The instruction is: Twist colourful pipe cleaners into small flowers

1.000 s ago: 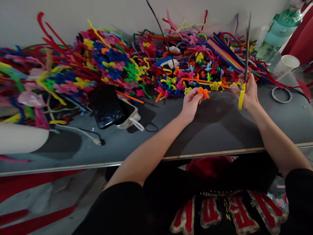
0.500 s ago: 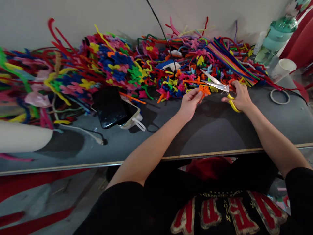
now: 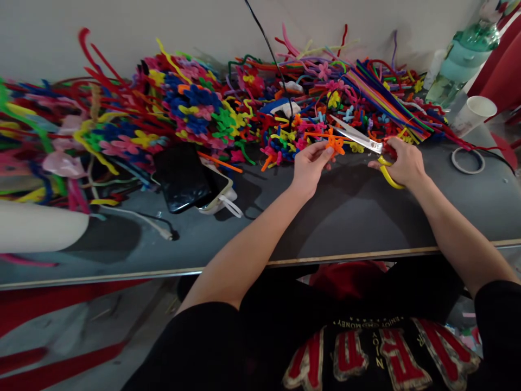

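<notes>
Between the thumb and fingers of my left hand (image 3: 310,165) is an orange pipe-cleaner flower (image 3: 336,144). My right hand (image 3: 404,161) is closed around the yellow handles of a pair of scissors (image 3: 360,137). The blades stand slightly apart and point left, just above and right of the flower; whether they touch it I cannot tell. Behind both hands lies a heap of small pipe-cleaner flowers (image 3: 285,144) in many colours. A bundle of straight pipe cleaners (image 3: 388,103) rests on the heap, beyond my right hand.
A black phone (image 3: 181,179) lies left of my left arm, near a white cable (image 3: 157,222). At the far left is a white cylinder (image 3: 40,227). On the right stand a paper cup (image 3: 475,115), a green bottle (image 3: 462,65) and a grey ring (image 3: 468,161).
My left hand has moved slightly left with the orange flower, which now shows its open petals. The scissor blades have closed somewhat and tilt differently, while my right hand has stayed almost in place.
</notes>
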Available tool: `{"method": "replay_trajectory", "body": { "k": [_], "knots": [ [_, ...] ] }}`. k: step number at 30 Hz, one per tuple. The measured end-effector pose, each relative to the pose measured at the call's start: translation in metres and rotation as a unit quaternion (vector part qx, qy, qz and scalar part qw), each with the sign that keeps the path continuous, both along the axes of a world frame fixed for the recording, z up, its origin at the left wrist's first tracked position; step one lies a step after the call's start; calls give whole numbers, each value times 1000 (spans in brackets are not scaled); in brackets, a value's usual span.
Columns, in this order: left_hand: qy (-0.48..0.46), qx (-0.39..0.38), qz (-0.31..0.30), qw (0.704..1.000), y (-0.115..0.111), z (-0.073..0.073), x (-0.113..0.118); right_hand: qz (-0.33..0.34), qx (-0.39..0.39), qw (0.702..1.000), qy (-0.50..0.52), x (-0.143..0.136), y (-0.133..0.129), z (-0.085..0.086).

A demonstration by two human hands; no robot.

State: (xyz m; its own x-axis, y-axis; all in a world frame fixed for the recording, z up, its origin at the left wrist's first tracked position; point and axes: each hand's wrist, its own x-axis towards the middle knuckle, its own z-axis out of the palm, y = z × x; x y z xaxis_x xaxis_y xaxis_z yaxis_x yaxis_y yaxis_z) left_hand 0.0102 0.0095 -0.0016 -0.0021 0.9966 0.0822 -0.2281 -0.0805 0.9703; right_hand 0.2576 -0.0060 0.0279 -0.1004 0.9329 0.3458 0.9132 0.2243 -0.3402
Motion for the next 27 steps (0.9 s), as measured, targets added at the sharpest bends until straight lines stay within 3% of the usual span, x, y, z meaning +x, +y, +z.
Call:
{"method": "replay_trajectory", "body": {
  "k": [6,14,19,27],
  "knots": [
    [-64,-28,-32,997,-2,3,3,44,16,997,58,8,4,-7],
    [-116,-71,-104,985,-7,13,1,109,-17,994,18,0,2,-6],
    [-112,-58,-119,985,-11,14,2,126,-9,992,10,-3,1,-4],
    [-136,-101,-128,977,-10,9,4,135,7,991,-1,-3,0,-3]
  ]
}}
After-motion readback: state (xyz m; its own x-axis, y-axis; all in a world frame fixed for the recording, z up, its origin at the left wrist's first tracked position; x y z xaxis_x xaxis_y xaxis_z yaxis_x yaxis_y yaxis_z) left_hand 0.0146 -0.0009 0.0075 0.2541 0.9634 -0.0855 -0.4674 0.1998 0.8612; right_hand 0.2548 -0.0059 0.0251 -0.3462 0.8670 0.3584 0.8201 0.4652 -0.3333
